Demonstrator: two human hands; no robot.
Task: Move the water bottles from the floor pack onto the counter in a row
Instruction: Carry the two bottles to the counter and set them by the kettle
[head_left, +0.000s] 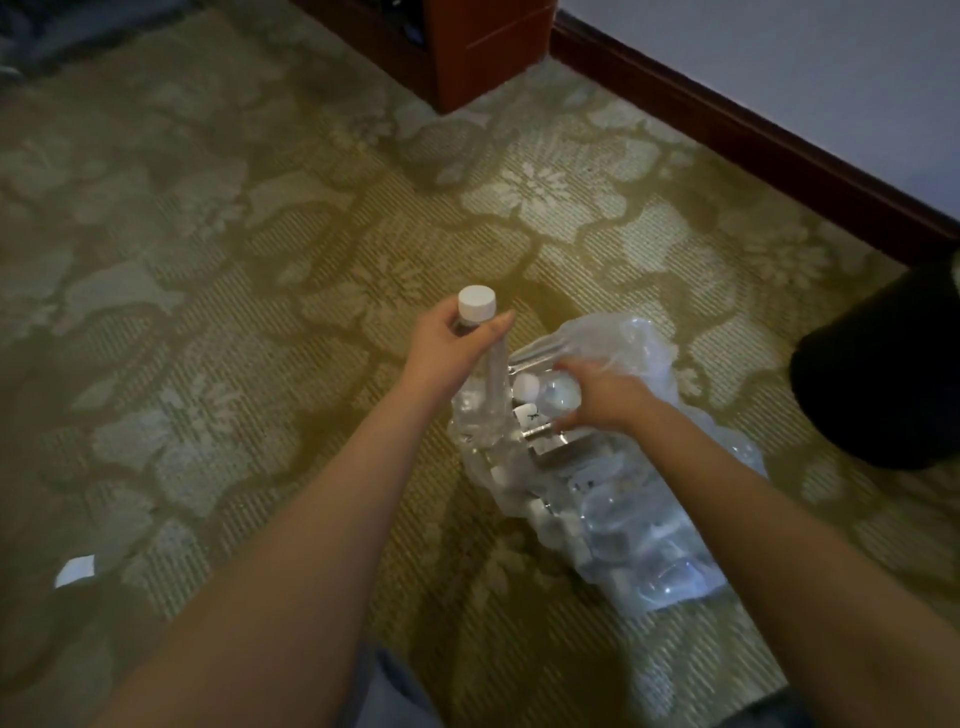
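gripping upright bottle (492, 379): left grip (447, 345); right grip (602, 397): pack bottle (557, 395); floral carpet (249, 249), baseboard (753, 140).

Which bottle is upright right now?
The bottle in the left hand, gripped at the neck, cap up; the right hand grips a sideways bottle in the pack.

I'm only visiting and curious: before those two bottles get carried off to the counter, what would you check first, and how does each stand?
1. Left hand grip round first bottle at its neck: ok.
2. White cap on first bottle: ok.
3. Right hand grip round second bottle: ok.
4. Second bottle clear of the pack: cannot tell.
5. Room on the counter: cannot tell, out of view.
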